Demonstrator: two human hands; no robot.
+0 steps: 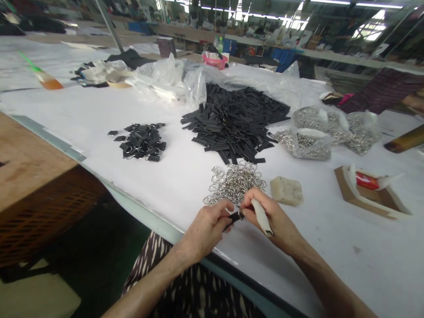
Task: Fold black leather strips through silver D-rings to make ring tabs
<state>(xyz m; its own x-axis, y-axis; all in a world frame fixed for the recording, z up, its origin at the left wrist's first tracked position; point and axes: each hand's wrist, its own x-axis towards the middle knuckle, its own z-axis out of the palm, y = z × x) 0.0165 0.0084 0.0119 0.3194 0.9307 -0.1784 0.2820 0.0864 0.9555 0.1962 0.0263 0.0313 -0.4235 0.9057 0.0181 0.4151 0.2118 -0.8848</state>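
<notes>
My left hand point(209, 226) is closed on a short black strap point(234, 218) near the table's front edge. At the strap's far end is a small metal ring point(241, 215), where the fingertips of my right hand point(270, 216) pinch. My right hand also has a pale, flat-handled tool point(262, 217) lying across it; its working end is hidden by the fingers. Just beyond both hands lies a heap of silver metal rings point(237, 181). Behind that rises a large pile of black straps point(235, 119). Black straps fitted with rings point(143, 140) form a smaller pile at left.
A whitish block point(286, 191) and an open cardboard box point(364, 205) sit to the right. Bags of metal rings point(311, 143) lie behind them. An orange glue bottle point(49, 80) rests far left. The table edge point(132, 203) runs beside a wooden surface point(29, 154).
</notes>
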